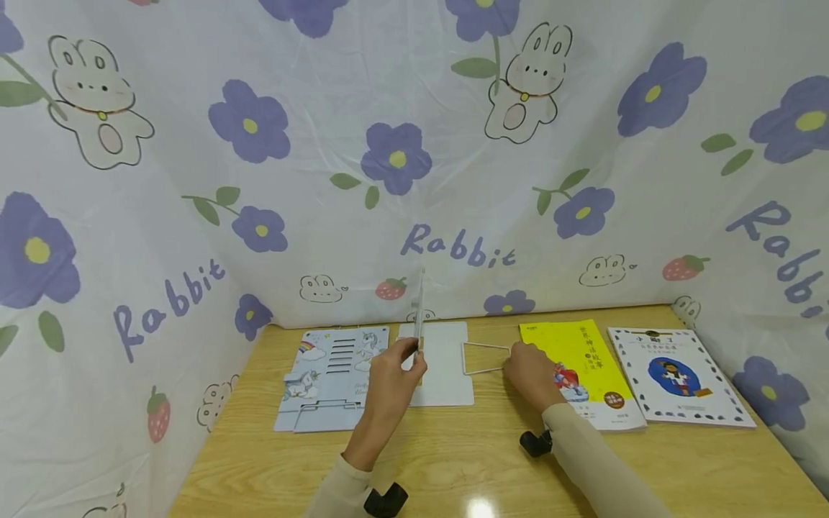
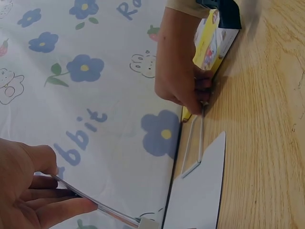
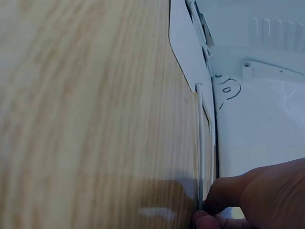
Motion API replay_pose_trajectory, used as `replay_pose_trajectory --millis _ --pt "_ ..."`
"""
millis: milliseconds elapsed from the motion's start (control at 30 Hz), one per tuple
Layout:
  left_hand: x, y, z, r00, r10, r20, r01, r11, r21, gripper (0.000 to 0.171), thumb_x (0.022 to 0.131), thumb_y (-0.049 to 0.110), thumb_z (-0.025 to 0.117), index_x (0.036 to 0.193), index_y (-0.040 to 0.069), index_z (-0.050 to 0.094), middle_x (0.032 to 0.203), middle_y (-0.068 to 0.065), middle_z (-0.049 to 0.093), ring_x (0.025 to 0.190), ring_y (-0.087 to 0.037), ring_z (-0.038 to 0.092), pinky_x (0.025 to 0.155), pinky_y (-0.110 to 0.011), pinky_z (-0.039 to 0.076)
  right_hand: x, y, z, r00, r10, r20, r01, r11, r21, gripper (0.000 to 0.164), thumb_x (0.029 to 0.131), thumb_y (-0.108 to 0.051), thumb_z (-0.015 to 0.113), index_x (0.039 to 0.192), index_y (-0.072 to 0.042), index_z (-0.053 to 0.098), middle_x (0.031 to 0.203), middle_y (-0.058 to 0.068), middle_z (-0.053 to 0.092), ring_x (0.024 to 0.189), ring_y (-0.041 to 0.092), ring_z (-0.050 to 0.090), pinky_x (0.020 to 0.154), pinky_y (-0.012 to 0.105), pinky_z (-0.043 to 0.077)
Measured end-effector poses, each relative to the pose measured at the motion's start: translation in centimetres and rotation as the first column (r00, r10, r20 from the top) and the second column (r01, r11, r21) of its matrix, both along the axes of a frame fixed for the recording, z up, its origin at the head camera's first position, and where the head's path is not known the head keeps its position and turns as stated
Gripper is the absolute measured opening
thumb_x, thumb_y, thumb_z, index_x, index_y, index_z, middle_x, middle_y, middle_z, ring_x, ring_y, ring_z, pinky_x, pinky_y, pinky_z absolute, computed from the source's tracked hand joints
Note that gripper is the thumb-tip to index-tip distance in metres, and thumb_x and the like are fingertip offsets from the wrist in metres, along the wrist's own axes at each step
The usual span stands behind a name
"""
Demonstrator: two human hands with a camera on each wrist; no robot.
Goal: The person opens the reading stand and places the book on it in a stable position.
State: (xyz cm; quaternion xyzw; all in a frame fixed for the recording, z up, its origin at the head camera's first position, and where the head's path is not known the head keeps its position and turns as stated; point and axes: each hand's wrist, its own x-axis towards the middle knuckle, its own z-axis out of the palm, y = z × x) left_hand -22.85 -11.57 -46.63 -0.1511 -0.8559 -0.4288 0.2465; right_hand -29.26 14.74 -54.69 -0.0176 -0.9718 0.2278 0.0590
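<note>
My left hand (image 1: pixel 391 370) pinches the lower edge of a thin panel (image 1: pixel 419 306), which stands upright and shows nearly edge-on in the head view. In the right wrist view the panel's pale face (image 3: pixel 276 40) has a row of slots, like a book stand's. Beneath it a white board (image 1: pixel 447 370) lies flat on the table. From the board's right side a white wire frame (image 1: pixel 484 346) reaches out low over the wood. My right hand (image 1: pixel 534 374) pinches its right end, beside the yellow book; the fingertips show at the wire (image 3: pixel 200 143).
A unicorn-printed book stand (image 1: pixel 343 381) lies flat on the left. To the right are a yellow book (image 1: pixel 550 342) and a white book with a blue picture (image 1: pixel 712 367). Behind the wooden table (image 1: pixel 453 460) hangs a rabbit-and-flower cloth (image 1: pixel 311 180).
</note>
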Motion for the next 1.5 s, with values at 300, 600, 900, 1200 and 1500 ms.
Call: replay_pose_trajectory --millis 300,600,900,1200,1500 --pt "-0.1 0.1 -0.1 0.998 0.016 0.055 -0.02 0.998 0.06 0.022 0.094 0.001 0.071 0.114 -0.001 0.077 0.113 -0.02 0.08 0.108 -0.032 0.079 0.087 -0.042 0.065 -0.5 0.5 0.7 0.99 -0.03 0.14 0.041 0.997 -0.07 0.036 0.092 -0.022 0.069 0.063 -0.01 0.052 0.057 0.0 0.037 0.051 0.018 0.042 0.045 0.029 0.03" --pt "0.0 0.2 -0.1 0.996 0.03 0.082 -0.036 0.997 0.073 0.022 0.095 0.005 0.072 0.116 0.001 0.078 0.114 -0.02 0.08 0.108 -0.03 0.079 0.086 -0.039 0.066 -0.1 1.2 1.5 0.987 0.003 0.163 0.046 0.954 -0.297 0.054 0.098 -0.031 0.066 0.051 -0.016 0.047 0.046 -0.004 0.038 0.043 0.013 0.041 0.043 0.024 0.029" --pt "0.1 0.2 -0.2 0.999 0.027 0.037 -0.03 0.995 0.095 0.022 0.094 0.003 0.073 0.114 0.0 0.079 0.112 -0.017 0.081 0.105 -0.029 0.08 0.085 -0.039 0.066 0.2 0.4 1.3 0.996 0.076 0.043 -0.04 0.835 -0.548 0.027 0.106 -0.022 0.058 0.103 0.003 0.069 0.079 0.015 0.073 0.059 0.022 0.064 0.053 0.028 0.051" --pt "-0.1 0.2 -0.4 1.0 0.023 0.02 -0.026 0.991 0.132 0.022 0.092 0.002 0.075 0.113 0.0 0.079 0.11 -0.02 0.081 0.104 -0.03 0.08 0.087 -0.044 0.065 1.2 -2.8 1.8 0.971 0.177 -0.158 -0.237 0.717 -0.656 0.017 0.104 -0.007 0.066 0.116 0.004 0.07 0.097 0.022 0.073 0.082 0.039 0.074 0.067 0.034 0.065" --pt "0.2 0.1 -0.5 1.0 -0.004 0.029 -0.001 0.985 0.17 0.022 0.091 -0.001 0.075 0.113 0.0 0.08 0.108 -0.018 0.081 0.103 -0.035 0.08 0.085 -0.04 0.065 1.2 -5.5 0.4 0.922 0.212 -0.325 -0.359 0.783 -0.507 0.017 0.098 0.001 0.074 0.114 -0.005 0.074 0.102 0.009 0.074 0.091 0.021 0.071 0.084 0.028 0.062"
